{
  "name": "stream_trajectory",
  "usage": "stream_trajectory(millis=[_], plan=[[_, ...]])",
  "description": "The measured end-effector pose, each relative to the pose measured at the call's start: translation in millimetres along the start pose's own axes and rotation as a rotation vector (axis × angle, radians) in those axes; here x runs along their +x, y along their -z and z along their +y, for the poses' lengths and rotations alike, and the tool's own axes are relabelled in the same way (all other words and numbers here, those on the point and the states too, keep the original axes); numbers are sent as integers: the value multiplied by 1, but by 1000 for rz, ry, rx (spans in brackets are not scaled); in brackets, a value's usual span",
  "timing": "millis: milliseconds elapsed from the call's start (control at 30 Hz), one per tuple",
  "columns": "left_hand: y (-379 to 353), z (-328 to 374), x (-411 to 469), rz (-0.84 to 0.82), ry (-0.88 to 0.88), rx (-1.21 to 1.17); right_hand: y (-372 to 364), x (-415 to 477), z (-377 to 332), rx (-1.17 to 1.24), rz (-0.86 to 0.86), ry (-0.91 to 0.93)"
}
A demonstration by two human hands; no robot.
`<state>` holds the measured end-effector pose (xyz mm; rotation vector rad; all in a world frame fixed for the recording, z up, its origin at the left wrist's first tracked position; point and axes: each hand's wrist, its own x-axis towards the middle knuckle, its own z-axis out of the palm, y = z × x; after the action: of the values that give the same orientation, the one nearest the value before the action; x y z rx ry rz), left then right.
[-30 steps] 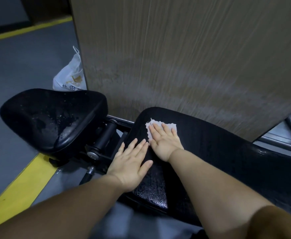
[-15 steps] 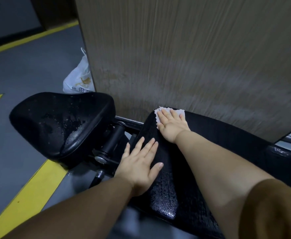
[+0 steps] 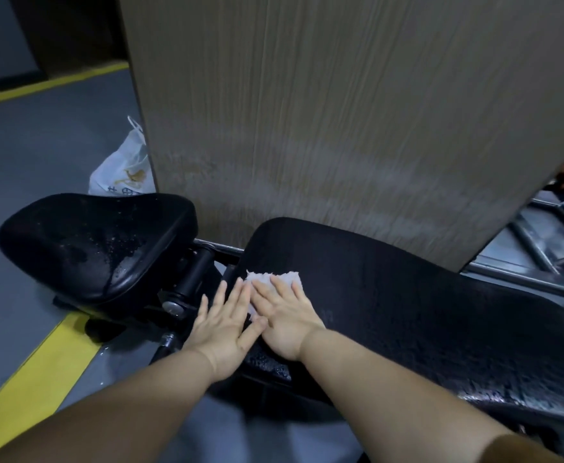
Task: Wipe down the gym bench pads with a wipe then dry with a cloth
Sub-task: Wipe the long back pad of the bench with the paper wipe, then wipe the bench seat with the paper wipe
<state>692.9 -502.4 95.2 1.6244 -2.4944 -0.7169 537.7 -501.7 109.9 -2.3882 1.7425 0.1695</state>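
Two-handed on the wet black bench pad: your right grip, fingers straight, presses the white wipe; your left grip lies flat beside it, holding nothing.

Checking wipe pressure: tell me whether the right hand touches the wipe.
Touching. Head view shows the right hand pressing flat on the wipe, fingers overlapping it.

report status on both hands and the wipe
Right hand flat, pressing crumpled white wipe onto long black bench pad. Left hand flat on pad's end beside it. Droplets on black seat pad; wood panel close behind.
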Motion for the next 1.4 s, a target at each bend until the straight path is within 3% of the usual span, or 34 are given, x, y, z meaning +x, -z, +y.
stream_trajectory(millis=[167,367,633,767,867,1000,1167,1300,1400], plan=[[0,1,-18,-41,38,-107,-5,-29,-23,42,1,25],[2,-1,-31,-127,100,-25,-12,-62,-33,44,13,38],[33,-16,-37,-212,62,153,-29,-69,-35,3,190,-18],[55,-44,-39,-191,80,227,-36,-65,-45,55,385,1],[79,-67,-37,-170,84,288,-43,-59,-58,213,506,-21],[107,-101,-35,-88,59,393,-24,-26,-83,558,436,-223],[116,-146,-32,-46,118,373,11,37,-116,1245,492,-489],[113,-179,-30,14,113,318,31,86,-143,1700,512,-512],[109,-203,-29,74,62,278,39,116,-163,1778,544,-404]])
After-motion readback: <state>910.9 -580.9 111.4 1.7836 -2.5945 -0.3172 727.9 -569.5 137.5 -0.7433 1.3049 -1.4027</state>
